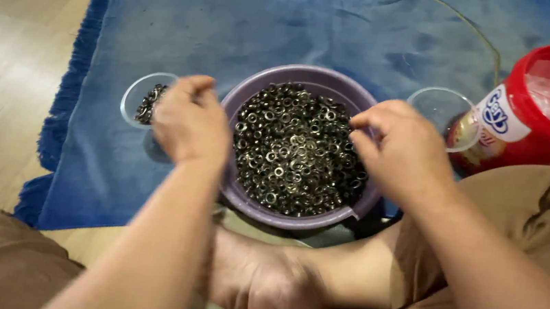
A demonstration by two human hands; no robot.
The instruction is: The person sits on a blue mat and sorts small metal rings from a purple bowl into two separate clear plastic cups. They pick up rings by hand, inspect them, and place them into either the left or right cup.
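A purple bowl (pixel 243 102) sits at the centre of the view on a blue fringed mat (pixel 236 12) spread over a wooden floor (pixel 5 41). The bowl is filled with small metal rings (pixel 296 153), dark and silvery, heaped almost to the rim.

The left hand (pixel 189 120) hangs at about nine o'clock from the bowl, over its left rim. Its fingers are curled together with the tips pinched, though whether a ring sits between them cannot be told. Just beyond it, at nine to ten o'clock from the bowl, stands a small clear cup (pixel 135 94) with a few of the same rings lying in it; the hand partly covers this cup.

The right hand (pixel 400 148) is at three o'clock from the bowl, over its right rim. Its fingers are drawn together, thumb against fingertips right above the rings; what they pinch, if anything, is too small to make out. Behind it, at about two o'clock, stands a second clear cup (pixel 436 104), which looks empty. Next to that cup, further towards three o'clock, a red plastic tub (pixel 546 137) lies tilted on its side, mouth facing the camera.

At six o'clock the person's bare foot (pixel 266 288) rests near the bowl, with tan trouser legs (pixel 537 212) on both sides.
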